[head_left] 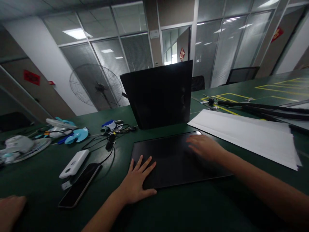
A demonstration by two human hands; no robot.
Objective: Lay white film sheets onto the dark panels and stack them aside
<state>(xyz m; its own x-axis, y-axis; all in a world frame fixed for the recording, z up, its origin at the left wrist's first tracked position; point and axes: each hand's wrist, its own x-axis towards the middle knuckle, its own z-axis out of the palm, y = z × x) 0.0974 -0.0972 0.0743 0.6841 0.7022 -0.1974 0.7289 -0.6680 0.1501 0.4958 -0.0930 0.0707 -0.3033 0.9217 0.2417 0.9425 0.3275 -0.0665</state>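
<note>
A flat black sheet [173, 161] lies on the green table [183, 209] in front of me. My left hand [137, 182] rests flat on its near left corner, fingers spread, open. My right hand [205, 146] lies on the sheet's far right part, fingers stretched out and blurred by motion, holding nothing. Behind the sheet stands an upright black bag [160, 93].
A stack of white sheets [246, 135] lies to the right. To the left are a white power bank [74, 162], a black phone [80, 185], cables [108, 145], and blue and white fan parts [65, 130]. A standing fan [96, 85] is behind. Another hand [9, 211] shows at bottom left.
</note>
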